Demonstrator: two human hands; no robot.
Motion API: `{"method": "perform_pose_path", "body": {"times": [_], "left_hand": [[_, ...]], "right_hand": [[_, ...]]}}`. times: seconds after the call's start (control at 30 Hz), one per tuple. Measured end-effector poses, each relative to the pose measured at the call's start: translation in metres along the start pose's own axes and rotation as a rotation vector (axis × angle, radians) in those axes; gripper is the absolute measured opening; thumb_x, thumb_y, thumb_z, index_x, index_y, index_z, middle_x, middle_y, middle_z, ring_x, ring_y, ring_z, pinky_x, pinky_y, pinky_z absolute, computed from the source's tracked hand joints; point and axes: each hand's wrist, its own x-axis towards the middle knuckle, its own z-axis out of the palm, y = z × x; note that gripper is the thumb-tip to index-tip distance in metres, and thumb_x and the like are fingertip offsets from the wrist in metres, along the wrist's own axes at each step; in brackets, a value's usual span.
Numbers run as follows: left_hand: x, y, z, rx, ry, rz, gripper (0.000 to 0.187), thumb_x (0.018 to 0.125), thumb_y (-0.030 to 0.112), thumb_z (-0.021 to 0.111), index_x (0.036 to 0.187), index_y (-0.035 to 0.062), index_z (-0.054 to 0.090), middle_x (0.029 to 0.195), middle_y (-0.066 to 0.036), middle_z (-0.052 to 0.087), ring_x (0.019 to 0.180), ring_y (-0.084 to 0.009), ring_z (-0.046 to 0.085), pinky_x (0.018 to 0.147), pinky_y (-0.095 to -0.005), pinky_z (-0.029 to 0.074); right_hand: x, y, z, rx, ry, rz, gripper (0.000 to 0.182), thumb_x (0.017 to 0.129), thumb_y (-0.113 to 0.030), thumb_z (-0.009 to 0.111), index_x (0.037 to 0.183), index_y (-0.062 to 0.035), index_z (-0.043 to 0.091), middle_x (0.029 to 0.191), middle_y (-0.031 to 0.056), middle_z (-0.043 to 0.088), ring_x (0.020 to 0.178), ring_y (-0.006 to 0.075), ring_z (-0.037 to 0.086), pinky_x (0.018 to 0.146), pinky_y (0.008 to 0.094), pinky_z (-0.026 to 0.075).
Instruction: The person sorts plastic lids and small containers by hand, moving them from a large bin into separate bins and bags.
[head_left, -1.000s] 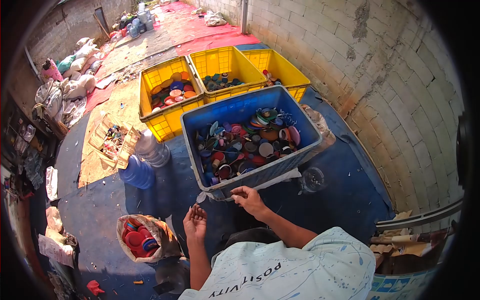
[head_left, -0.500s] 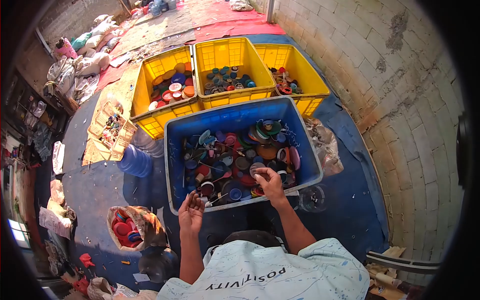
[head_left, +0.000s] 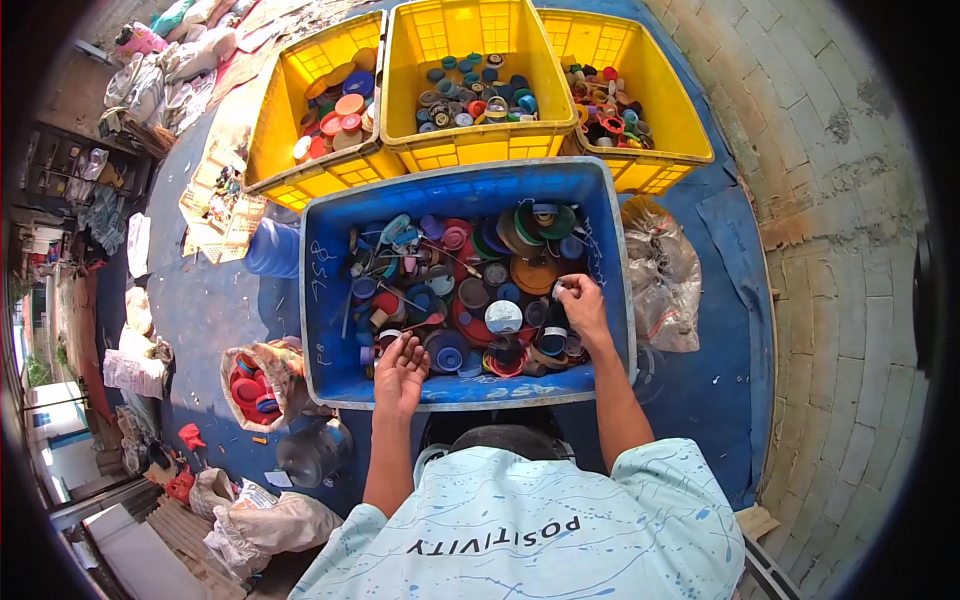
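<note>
A large blue crate (head_left: pixel 465 392) in front of me holds a heap of mixed plastic lids and caps. My right hand (head_left: pixel 585 308) is over the heap's right side, fingers pinched on a small whitish piece (head_left: pixel 558 290) whose kind I cannot make out. To its left lies a pale round lid (head_left: pixel 503 317), near an orange lid (head_left: pixel 534 273). My left hand (head_left: pixel 402 375) is above the crate's near left part, palm up, fingers spread and holding nothing. Close to its fingers are a reddish spoon-like piece (head_left: pixel 428 321) and a blue-violet round lid (head_left: pixel 450 357).
Behind the crate stand three yellow crates (head_left: pixel 480 137) with sorted caps. A sack of red lids (head_left: pixel 262 385) and a clear bottle (head_left: pixel 312 455) are at left. A filled plastic bag (head_left: pixel 665 285) sits at right, near a block wall (head_left: pixel 840 300).
My right hand has moved from beside the pale round lid toward the crate's right side. The left hand remains open near the front left rim. The view has tilted down.
</note>
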Motion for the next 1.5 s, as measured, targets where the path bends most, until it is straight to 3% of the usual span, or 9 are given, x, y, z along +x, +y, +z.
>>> {"method": "perform_pose_path", "body": {"times": [0.07,0.17,0.2,0.47,0.8,0.9,1.0,1.3,1.5], "left_hand": [[0.005,0.004,0.003,-0.001,0.004,0.008,0.018,0.091,0.017,0.060,0.104,0.0040,0.062,0.095,-0.006,0.065,0.086,-0.0166,0.061,0.081,-0.0329,0.052],[0.018,0.010,0.002,-0.019,0.022,0.032,0.019,0.092,0.016,0.058,0.105,0.0036,0.061,0.095,-0.006,0.064,0.087,-0.0170,0.061,0.082,-0.0326,0.051],[0.023,0.012,0.001,-0.031,0.028,0.044,0.019,0.092,0.016,0.058,0.105,0.0036,0.061,0.095,-0.006,0.064,0.087,-0.0170,0.061,0.082,-0.0326,0.051],[0.033,0.015,-0.022,-0.103,0.082,0.065,0.018,0.091,0.018,0.061,0.104,0.0056,0.062,0.094,-0.005,0.065,0.085,-0.0161,0.061,0.079,-0.0322,0.051],[0.033,0.032,-0.044,-0.102,0.156,0.081,0.016,0.091,0.018,0.061,0.103,0.0067,0.060,0.094,-0.005,0.065,0.083,-0.0163,0.061,0.077,-0.0322,0.051],[0.034,0.037,-0.046,-0.055,0.166,0.069,0.017,0.091,0.019,0.059,0.104,0.0066,0.060,0.095,-0.005,0.064,0.084,-0.0164,0.060,0.077,-0.0322,0.050],[0.038,0.040,-0.050,-0.004,0.177,0.047,0.018,0.092,0.020,0.058,0.105,0.0069,0.060,0.094,-0.004,0.064,0.083,-0.0161,0.060,0.076,-0.0321,0.050],[0.055,0.043,-0.054,0.086,0.163,-0.024,0.016,0.093,0.021,0.058,0.103,0.0086,0.059,0.093,-0.003,0.064,0.080,-0.0144,0.061,0.071,-0.0302,0.050],[0.061,0.051,-0.061,0.111,0.166,-0.045,0.018,0.093,0.021,0.059,0.105,0.0086,0.058,0.094,-0.003,0.065,0.079,-0.0134,0.061,0.071,-0.0290,0.050]], "right_hand": [[0.003,-0.012,0.004,-0.134,-0.060,0.012,0.029,0.080,-0.016,0.066,0.104,0.0000,0.062,0.077,0.0133,0.065,0.073,0.0201,0.063,0.069,0.0325,0.049],[0.011,0.002,0.019,-0.275,-0.081,-0.078,0.032,0.080,-0.017,0.068,0.106,0.0004,0.062,0.077,0.0100,0.066,0.074,0.0182,0.064,0.070,0.0317,0.049],[0.014,0.002,0.022,-0.301,-0.129,-0.054,0.036,0.079,-0.018,0.068,0.110,-0.0011,0.061,0.083,0.0150,0.066,0.080,0.0266,0.066,0.075,0.0360,0.050],[0.047,0.007,0.047,-0.592,-0.317,-0.199,0.042,0.079,-0.016,0.060,0.117,0.0013,0.056,0.109,0.0282,0.061,0.106,0.0428,0.057,0.092,0.0475,0.044],[0.081,0.037,0.152,-0.570,-0.306,-0.133,0.035,0.071,-0.012,0.060,0.105,-0.0055,0.066,0.101,0.0265,0.064,0.100,0.0422,0.060,0.088,0.0465,0.048],[0.090,0.040,0.177,-0.543,-0.335,-0.234,0.032,0.070,-0.008,0.059,0.101,-0.0055,0.066,0.102,0.0239,0.064,0.102,0.0404,0.060,0.088,0.0448,0.048],[0.102,0.060,0.206,-0.334,-0.209,-0.646,0.027,0.071,-0.006,0.060,0.097,-0.0045,0.066,0.102,0.0223,0.064,0.102,0.0385,0.059,0.087,0.0438,0.047],[0.101,0.025,0.256,-0.400,-0.185,-0.671,0.020,0.074,-0.009,0.061,0.092,-0.0035,0.066,0.093,0.0200,0.063,0.092,0.0377,0.058,0.083,0.0452,0.047],[0.079,-0.010,0.273,-0.882,-0.173,-0.792,0.032,0.069,-0.009,0.064,0.100,-0.0045,0.064,0.107,0.0166,0.060,0.103,0.0350,0.053,0.085,0.0479,0.044]]}}
